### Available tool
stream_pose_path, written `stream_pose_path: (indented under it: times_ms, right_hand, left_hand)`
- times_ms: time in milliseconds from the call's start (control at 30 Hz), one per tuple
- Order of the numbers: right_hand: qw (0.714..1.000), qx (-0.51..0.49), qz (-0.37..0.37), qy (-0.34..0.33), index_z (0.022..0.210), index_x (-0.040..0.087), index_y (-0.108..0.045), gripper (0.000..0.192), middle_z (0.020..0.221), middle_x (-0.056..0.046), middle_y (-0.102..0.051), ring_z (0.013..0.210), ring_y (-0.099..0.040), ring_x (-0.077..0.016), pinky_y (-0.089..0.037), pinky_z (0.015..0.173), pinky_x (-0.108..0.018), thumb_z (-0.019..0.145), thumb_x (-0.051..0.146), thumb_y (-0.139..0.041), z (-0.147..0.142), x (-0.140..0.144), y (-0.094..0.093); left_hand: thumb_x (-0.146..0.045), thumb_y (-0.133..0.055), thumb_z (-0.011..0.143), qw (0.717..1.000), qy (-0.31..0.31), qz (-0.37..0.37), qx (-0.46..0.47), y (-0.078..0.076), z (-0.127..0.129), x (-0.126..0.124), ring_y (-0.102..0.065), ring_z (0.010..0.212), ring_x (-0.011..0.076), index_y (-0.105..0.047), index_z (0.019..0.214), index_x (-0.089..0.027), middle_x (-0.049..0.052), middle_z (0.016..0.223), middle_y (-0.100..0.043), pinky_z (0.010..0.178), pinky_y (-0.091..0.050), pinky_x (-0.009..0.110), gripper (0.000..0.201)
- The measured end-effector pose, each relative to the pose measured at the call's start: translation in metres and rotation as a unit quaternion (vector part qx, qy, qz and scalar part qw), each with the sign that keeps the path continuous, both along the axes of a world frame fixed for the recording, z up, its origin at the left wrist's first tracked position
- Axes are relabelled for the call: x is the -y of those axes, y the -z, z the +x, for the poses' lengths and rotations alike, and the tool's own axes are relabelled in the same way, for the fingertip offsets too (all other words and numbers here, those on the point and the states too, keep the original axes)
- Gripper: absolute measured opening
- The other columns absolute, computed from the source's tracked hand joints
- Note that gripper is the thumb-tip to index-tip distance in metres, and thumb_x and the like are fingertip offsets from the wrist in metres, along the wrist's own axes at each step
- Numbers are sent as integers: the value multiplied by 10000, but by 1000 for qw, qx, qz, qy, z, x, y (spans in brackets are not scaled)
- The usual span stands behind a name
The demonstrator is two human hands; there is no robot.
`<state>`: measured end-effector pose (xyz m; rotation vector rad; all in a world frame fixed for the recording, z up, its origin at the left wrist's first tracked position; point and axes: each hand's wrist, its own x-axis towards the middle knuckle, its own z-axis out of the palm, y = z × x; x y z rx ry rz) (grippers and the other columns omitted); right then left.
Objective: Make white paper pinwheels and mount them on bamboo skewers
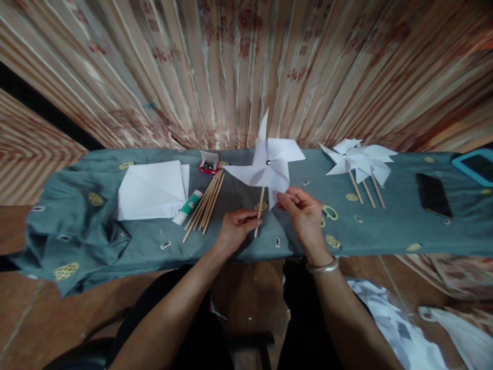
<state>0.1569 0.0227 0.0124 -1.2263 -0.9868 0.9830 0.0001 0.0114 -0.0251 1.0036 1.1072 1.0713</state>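
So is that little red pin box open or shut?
Open: the red pin box has its white flap raised at the back, with dark pins visible inside.

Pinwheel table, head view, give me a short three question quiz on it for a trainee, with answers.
1. True or false: the left hand pinches the stick of the white pinwheel.
2. What does the right hand touch? A) the scissors B) a lower blade of the pinwheel C) the phone
3. What lies between the glue tube and the left hand?

Key
1. True.
2. B.
3. A bundle of wooden sticks on the grey cloth.
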Motion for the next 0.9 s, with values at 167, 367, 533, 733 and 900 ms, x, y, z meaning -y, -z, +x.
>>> stream_pose_path:
  times_ms: [167, 367, 533, 733, 900]
  right_hand:
    - [1000, 15, 2, -14, 826, 238, -723, 237, 613, 45, -643, 568, -579, -122, -475, 543, -250, 679, 413, -783, -4, 2, 0]
    - [999, 31, 5, -23, 782, 242, -709, 226, 602, 45, -631, 543, -549, -113, -444, 514, -245, 697, 442, -769, -8, 3, 0]
    - [999, 4, 2, -32, 753, 246, -704, 229, 613, 37, -652, 542, -556, -117, -479, 536, -258, 667, 441, -787, -11, 3, 1]
    - [999, -18, -8, -44, 773, 241, -719, 151, 619, 44, -660, 533, -544, -100, -457, 519, -236, 684, 343, -784, -14, 3, 3]
    - [999, -12, -9, -48, 736, 224, -704, 144, 609, 36, -657, 531, -543, -100, -451, 515, -236, 687, 339, -776, -17, 4, 5]
  left_hand:
    - [-248, -784, 597, 1000, 3, 12, -22, -3, 0, 0, -637, 687, 168, -790, 759, -193, 22, 726, -738, 680, -509, 284, 171]
    - [-227, -784, 589, 1000, 1, 4, -13, -3, 0, 0, -636, 678, 163, -792, 753, -196, 18, 716, -736, 691, -512, 285, 167]
    - [-220, -786, 574, 1000, -7, 0, -2, -2, 2, 1, -629, 657, 153, -790, 731, -197, 10, 694, -729, 681, -510, 277, 159]
    - [-209, -781, 604, 1000, 7, 8, -18, -6, 1, 1, -637, 686, 164, -794, 771, -192, 19, 719, -738, 681, -508, 281, 168]
    - [-203, -777, 610, 1000, 18, 13, -17, -8, 0, 3, -631, 672, 154, -794, 768, -189, 8, 698, -731, 677, -504, 268, 159]
